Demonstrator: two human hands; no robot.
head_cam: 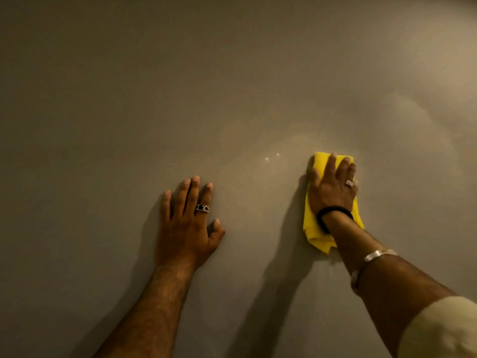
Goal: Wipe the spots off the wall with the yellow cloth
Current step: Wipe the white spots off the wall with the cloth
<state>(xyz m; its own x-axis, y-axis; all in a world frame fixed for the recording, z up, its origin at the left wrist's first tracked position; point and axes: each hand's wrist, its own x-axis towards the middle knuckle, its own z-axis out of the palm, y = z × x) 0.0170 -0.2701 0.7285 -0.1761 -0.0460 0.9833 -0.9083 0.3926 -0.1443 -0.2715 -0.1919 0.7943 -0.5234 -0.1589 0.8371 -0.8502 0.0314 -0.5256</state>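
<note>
A plain grey-beige wall (180,86) fills the view. My right hand (331,187) lies flat on the folded yellow cloth (313,228) and presses it against the wall, fingers spread over its top edge. Two small pale spots (272,156) show on the wall just left of the cloth's upper corner. My left hand (188,220) rests flat on the bare wall to the left, fingers apart, holding nothing.
Faint cloudy smears (413,112) mark the wall above and to the right of the cloth. A thin drip trace (331,267) runs down from the cloth's lower corner.
</note>
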